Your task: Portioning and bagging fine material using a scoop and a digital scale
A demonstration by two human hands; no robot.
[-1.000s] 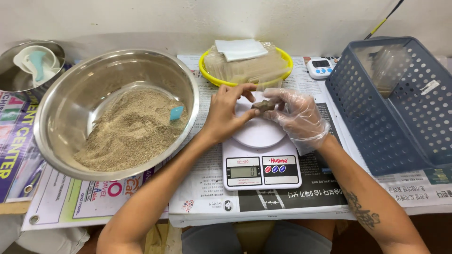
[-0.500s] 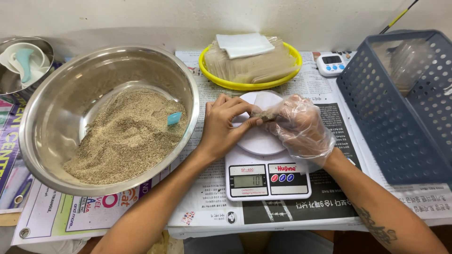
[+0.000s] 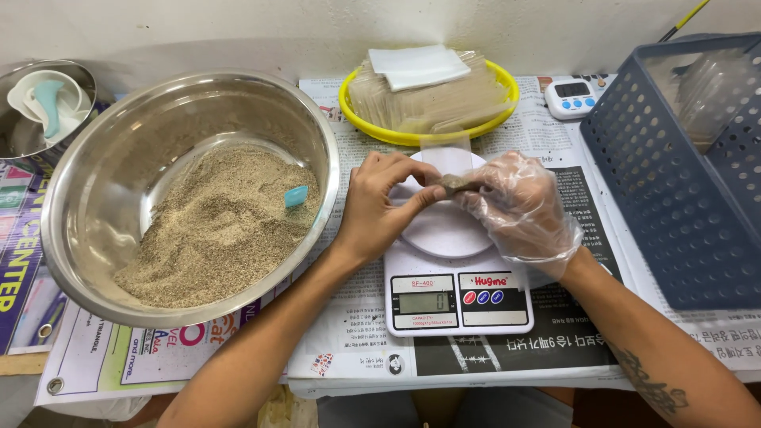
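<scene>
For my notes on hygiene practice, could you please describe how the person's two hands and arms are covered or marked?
The right hand wears a loose, clear, crinkled plastic glove reaching the wrist. The left hand is bare. Both forearms are sleeveless, and the right forearm carries a dark tattoo.

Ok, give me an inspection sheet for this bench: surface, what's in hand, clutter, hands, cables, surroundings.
Surface: newspaper sheets cover the table.
Job's things: small brown lump pinched between both hands above the white kitchen scale.
Clutter: steel bowl of sandy grain with a blue scoop; yellow tray stacked with clear bags; white timer; blue basket; small steel pot with white cups.
Hands: left hand bare, right hand in a clear plastic glove, both on the lump.
Cables: nothing seen.
Surroundings: pale wall behind.
</scene>
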